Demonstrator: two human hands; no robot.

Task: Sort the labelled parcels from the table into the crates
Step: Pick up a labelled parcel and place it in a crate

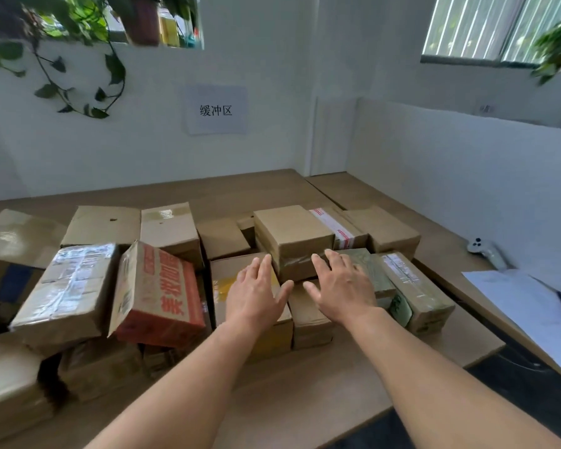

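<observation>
Barely under way, by the look of it. Table (305, 400) heaped with cardboard parcels, a dozen or more, stacked and leaning against one another. No crates anywhere in view, so nothing visibly sorted; practically the whole job left, judging from the pile.

Both hands out over the middle of the heap, fingers straight and spread, gripping nothing. Left hand (256, 294) hovering over or resting on a parcel with yellow tape (221, 288); contact hard to call from here. Right hand (340, 286) just beside it, fingertips (319, 262) at the taped near edge of a plain brown box (292, 233) sitting on top of the stack. Likely the next pick, that top box, though no grasp yet.

Writing now. Paper sign (216, 110) on the white wall: 缓冲区, "buffer zone", clear as day. Red-printed carton (157, 294) tilted at left, large Chinese characters, too skewed and blurred to read. Beside it a taped parcel with a shipping label (73, 283), glare wiping out the text. Box with red-and-white tape (337, 228) at the back, print illegible. Green-patterned parcel (399, 291) under the right hand's side, markings too small.

Off to the right: loose white papers (525, 306) and a white controller (486, 251).
</observation>
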